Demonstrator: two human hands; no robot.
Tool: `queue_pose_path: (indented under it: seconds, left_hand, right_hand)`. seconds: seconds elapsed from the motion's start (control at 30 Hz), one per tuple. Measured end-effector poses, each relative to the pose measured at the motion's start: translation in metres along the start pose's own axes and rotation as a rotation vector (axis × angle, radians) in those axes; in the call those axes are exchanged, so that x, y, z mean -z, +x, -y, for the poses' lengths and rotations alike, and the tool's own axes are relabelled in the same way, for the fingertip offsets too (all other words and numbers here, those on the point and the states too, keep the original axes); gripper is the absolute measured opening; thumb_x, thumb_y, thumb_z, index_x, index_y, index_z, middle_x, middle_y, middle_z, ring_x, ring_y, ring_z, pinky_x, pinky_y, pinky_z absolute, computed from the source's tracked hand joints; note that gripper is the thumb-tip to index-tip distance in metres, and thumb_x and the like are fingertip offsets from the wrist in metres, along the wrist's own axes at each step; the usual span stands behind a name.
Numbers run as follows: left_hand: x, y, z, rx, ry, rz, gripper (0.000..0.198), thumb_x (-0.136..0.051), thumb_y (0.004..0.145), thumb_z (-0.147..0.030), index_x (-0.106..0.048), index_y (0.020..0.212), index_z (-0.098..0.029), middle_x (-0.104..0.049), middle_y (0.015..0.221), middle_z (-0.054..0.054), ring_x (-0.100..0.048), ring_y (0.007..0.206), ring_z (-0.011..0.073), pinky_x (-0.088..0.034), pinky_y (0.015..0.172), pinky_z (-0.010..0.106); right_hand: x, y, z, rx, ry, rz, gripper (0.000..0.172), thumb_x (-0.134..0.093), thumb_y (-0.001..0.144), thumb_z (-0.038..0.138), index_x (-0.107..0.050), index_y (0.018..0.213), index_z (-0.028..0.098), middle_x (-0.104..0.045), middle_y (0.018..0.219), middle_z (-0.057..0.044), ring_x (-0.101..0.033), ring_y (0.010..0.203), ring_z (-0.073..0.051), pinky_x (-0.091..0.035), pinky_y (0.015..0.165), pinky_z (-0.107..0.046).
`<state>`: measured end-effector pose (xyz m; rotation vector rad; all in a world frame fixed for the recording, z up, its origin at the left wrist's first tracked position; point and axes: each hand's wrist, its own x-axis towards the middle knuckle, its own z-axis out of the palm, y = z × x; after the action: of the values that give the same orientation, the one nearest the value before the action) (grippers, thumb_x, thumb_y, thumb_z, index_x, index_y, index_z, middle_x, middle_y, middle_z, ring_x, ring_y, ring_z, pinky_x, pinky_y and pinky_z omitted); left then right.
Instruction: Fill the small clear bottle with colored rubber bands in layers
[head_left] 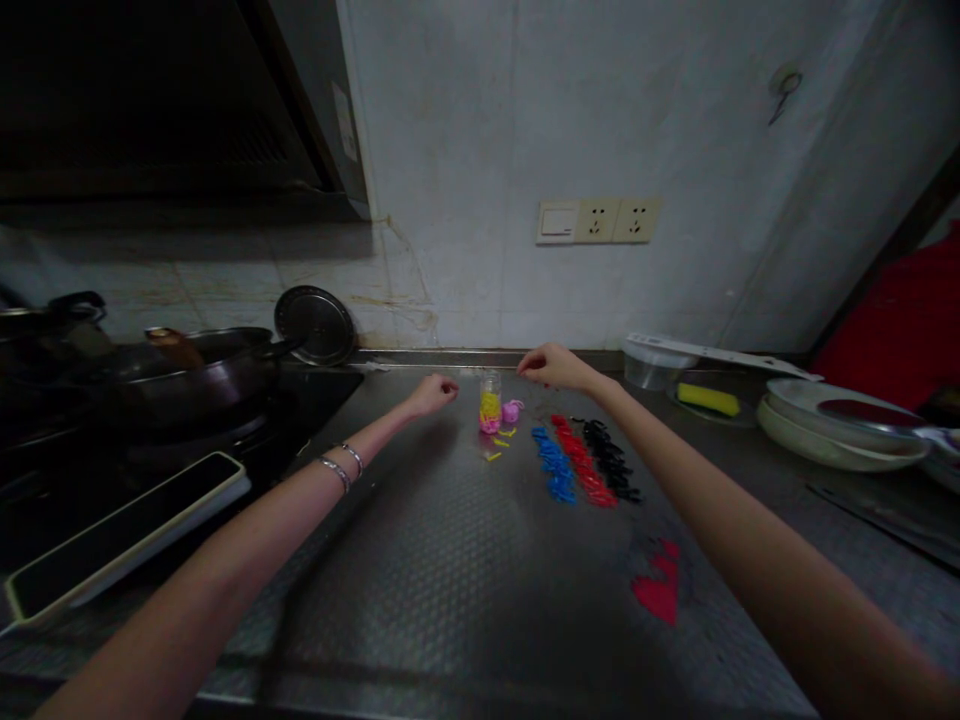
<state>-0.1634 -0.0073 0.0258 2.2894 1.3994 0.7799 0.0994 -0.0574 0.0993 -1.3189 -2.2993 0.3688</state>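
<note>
Both my arms reach far across a steel counter (450, 570). My left hand (433, 393) is curled closed, left of a small clear bottle (490, 401) filled partly with yellow pieces. My right hand (546, 366) hovers just behind and right of the bottle, fingers pinched together; what they hold is too small to name. A pink lid (511, 410) lies beside the bottle. A few loose yellow pieces (501, 440) lie in front of it. To the right run rows of blue pieces (555, 467), red pieces (583, 463) and black pieces (611, 460).
A dark wok (187, 380) and a pot lid (314, 325) sit on the stove at left, with a phone (120, 535) near its front. Plates (832, 425), a yellow sponge (709, 399) and a clear container (651, 366) stand at right. Red marks (658, 583) show on the counter.
</note>
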Motion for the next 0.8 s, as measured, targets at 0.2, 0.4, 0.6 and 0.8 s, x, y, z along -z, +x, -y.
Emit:
queue_pose_path:
  seconds: [0.2,0.4,0.6,0.8]
  left_hand:
    - [-0.009,-0.004,-0.013,-0.042,-0.258,0.094,0.059,-0.058,0.06,-0.016,-0.05,0.118,-0.012,-0.059,0.104,0.008,-0.054,0.085,0.0154,-0.044,0.073,0.026]
    - [-0.027,-0.015,-0.041,-0.039,-0.436,0.133,0.065,-0.068,0.06,-0.03,-0.047,0.119,-0.011,-0.056,0.112,0.013,-0.051,0.101,0.0194,-0.04,0.087,0.032]
    - [-0.037,-0.012,-0.043,-0.042,-0.59,0.193,0.044,-0.068,0.062,-0.033,-0.06,0.099,-0.01,-0.064,0.1,0.009,-0.057,0.091,0.0191,-0.042,0.085,0.034]
    - [-0.015,-0.014,-0.033,0.035,-0.66,0.048,0.043,-0.07,0.061,-0.033,-0.062,0.096,-0.01,-0.065,0.099,0.009,-0.059,0.089,0.0194,-0.044,0.083,0.035]
  right_hand:
    - [-0.035,-0.022,-0.026,0.037,-0.099,0.045,0.025,-0.049,0.068,0.015,-0.07,0.082,0.011,-0.068,0.076,-0.006,-0.059,0.067,-0.014,-0.042,0.062,-0.021]
    - [-0.046,-0.027,-0.034,0.003,-0.075,0.062,0.026,-0.049,0.069,0.015,-0.07,0.085,0.015,-0.069,0.077,-0.003,-0.059,0.068,-0.014,-0.042,0.06,-0.02]
    - [-0.043,-0.011,-0.035,0.035,-0.112,0.009,0.023,-0.05,0.071,0.016,-0.07,0.084,0.013,-0.069,0.076,-0.004,-0.059,0.068,-0.013,-0.041,0.062,-0.019]
    - [-0.054,0.032,-0.029,-0.006,-0.188,-0.036,0.026,-0.05,0.072,0.013,-0.068,0.09,0.011,-0.069,0.087,-0.008,-0.061,0.077,-0.015,-0.042,0.068,-0.02]
